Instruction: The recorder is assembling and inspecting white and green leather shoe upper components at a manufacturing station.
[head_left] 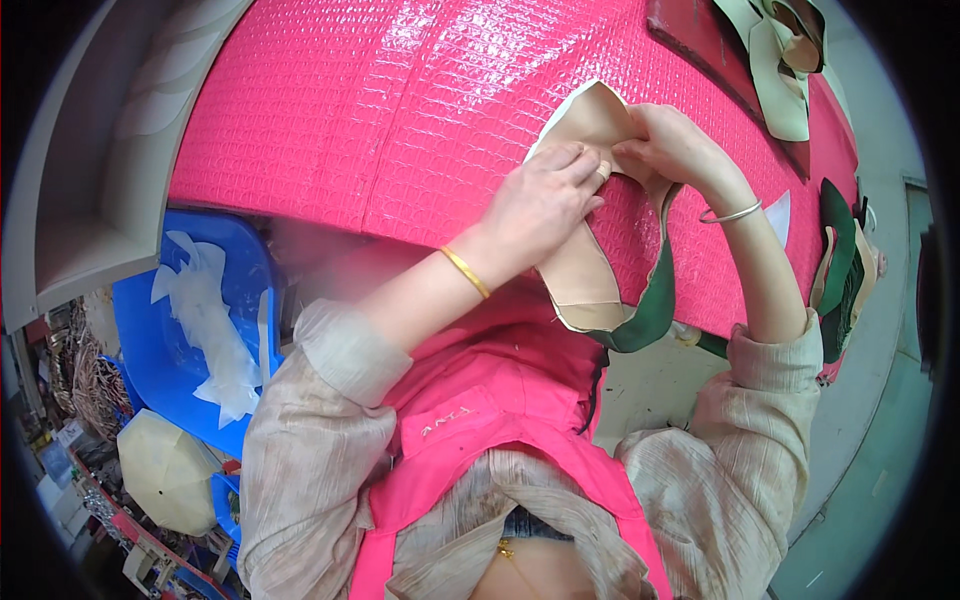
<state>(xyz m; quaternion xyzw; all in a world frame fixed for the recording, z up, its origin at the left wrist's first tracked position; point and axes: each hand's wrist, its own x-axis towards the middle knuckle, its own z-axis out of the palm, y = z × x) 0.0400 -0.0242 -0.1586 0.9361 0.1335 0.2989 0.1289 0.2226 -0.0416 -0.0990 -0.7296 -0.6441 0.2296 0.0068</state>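
Work surface: wide table [400, 110] covered in glossy hot-pink sheet with embossed croc-scale pattern, shiny highlights, curved by the fisheye. The near edge runs across mid-frame. A dark red board [700, 35] sits at the far right of the table with pale cut pieces [780, 70] stacked on it, tan and cream, strap-like shapes. On the right edge lies a pile of green and tan cut parts [840, 270], partly off the table side. The grey floor shows on the right.

Left side: grey-white shelf or cabinet frame [90, 170]. Below the table is a blue plastic crate [160, 340] with crumpled white plastic film [210, 330] in it. A folded cream umbrella-like object [165, 470] lies beside the clutter at lower left, too small to tell what.

The beige shoe-upper piece [585, 270] is flat and curved, with a matte leather-like face, white backing edge and dark green trim at the lower end. It lies on the pink table near its front edge, the lower end hanging past the edge, the top end lifted and folded.

The left hand [540, 200] presses flat on the piece, fingers together and curled down on the fold, with a gold bangle on the wrist. The right hand [670, 150] pinches the upper edge of the piece, fingers closed on it, touching the left fingertips; there is a silver bangle on the wrist.

The person wears a pink apron over a beige crinkled shirt.
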